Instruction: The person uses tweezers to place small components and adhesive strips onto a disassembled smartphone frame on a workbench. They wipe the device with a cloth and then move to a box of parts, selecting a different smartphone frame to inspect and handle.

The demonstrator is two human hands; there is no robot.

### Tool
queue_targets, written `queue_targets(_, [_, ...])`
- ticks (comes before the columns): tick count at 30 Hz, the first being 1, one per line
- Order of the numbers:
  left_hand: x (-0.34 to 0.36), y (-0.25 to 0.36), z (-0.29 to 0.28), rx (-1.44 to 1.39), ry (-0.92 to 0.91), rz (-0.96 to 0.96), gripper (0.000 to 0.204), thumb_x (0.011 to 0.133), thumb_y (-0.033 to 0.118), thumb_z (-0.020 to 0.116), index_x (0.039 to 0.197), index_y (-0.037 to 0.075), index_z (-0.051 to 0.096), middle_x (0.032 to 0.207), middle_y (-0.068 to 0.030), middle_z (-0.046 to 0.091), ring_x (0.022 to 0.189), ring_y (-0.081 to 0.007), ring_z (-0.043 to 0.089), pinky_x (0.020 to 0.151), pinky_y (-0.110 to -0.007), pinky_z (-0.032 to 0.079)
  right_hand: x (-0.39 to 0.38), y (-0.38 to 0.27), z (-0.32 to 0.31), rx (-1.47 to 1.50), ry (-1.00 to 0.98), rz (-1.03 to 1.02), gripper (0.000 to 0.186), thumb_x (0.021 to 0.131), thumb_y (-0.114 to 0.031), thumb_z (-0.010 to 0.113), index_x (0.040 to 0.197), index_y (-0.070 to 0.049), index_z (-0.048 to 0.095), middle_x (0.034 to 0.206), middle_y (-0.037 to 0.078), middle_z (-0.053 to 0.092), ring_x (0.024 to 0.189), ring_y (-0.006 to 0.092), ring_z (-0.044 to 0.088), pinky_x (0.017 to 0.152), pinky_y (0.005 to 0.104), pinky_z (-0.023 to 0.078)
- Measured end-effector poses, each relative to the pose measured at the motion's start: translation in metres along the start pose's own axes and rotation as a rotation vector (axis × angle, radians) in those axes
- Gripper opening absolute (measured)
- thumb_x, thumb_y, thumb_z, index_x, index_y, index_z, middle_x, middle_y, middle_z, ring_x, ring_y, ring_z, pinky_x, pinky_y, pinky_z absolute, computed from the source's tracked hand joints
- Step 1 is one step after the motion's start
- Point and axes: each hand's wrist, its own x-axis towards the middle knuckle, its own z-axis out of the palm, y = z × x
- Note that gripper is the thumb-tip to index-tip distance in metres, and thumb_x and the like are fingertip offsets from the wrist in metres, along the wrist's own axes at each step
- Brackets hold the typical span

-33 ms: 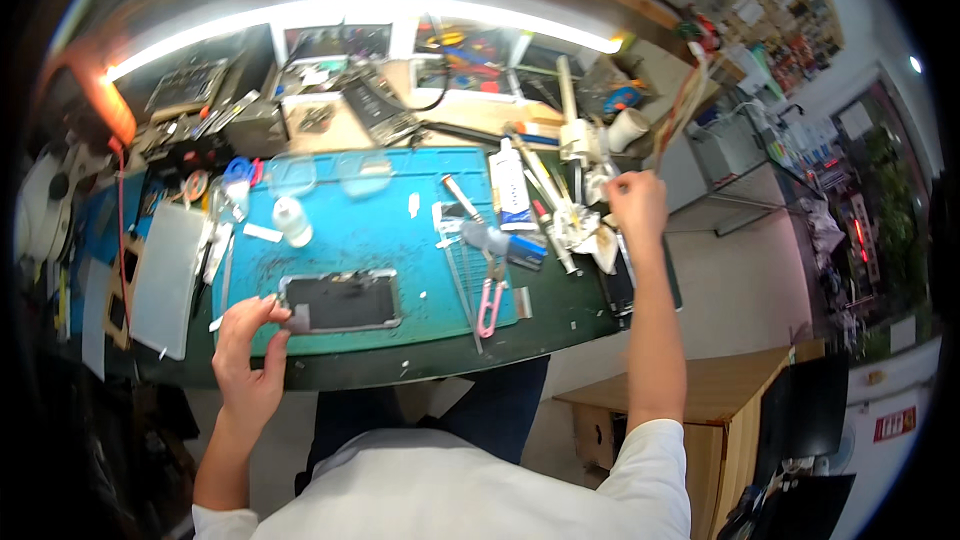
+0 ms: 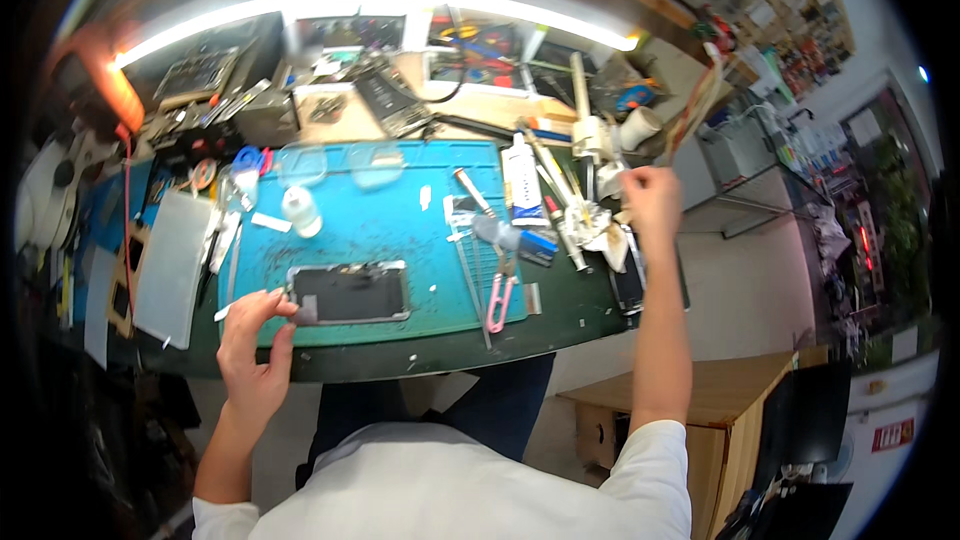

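Note:
My left hand point(image 2: 262, 335) has curled fingers with a gap between thumb and index; the index fingertip is at the left end of a dark phone panel point(image 2: 350, 290) lying on the teal mat point(image 2: 390, 220). My right hand point(image 2: 648, 195) is pinched over jumbled tools and crumpled white tissue point(image 2: 605, 240) at the mat's right; what its fingers hold, if anything, is hidden. Pink-handled scissors point(image 2: 498, 305), a white tube point(image 2: 522, 180) and a small white bottle point(image 2: 300, 212) lie or stand about the mat.
A frosted sheet point(image 2: 172, 265) lies left of the mat, near an orange lamp point(image 2: 125, 100). Two clear boxes point(image 2: 375, 165) sit along the mat's back, with electronics and tools behind under a strip light. A wooden cabinet point(image 2: 680, 385) stands at lower right.
The view has shifted a little, so the bench appears slightly higher and farther right. Both hands stay in nearly the same places over the bench.

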Motion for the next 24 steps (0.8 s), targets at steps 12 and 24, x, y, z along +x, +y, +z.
queue_targets(12, [-0.025,0.100,0.079,-1.012,-0.511,-0.403,0.076,0.093,0.010,0.077,0.158,0.005,0.037,0.141,-0.0159,0.059,0.126,-0.0228,0.060,0.105,-0.036,0.050,-0.187,-0.147,-0.155,1.000,-0.847,0.027,0.011,0.085,0.002,0.075,0.095,0.001,0.071,0.078,0.003,0.063,0.065,0.0081,0.057,0.057,0.0247,0.044])
queue_targets(24, [-0.059,0.093,0.064,-0.954,-0.551,-0.474,0.036,0.094,-0.009,0.066,0.128,0.003,0.069,0.118,-0.0072,0.060,0.108,-0.0156,0.061,0.090,-0.029,0.051,-0.316,-0.144,-0.101,2.011,-1.245,0.899,0.011,0.097,-0.001,0.069,0.108,0.001,0.069,0.091,0.001,0.063,0.067,0.0064,0.051,0.056,0.0229,0.039])
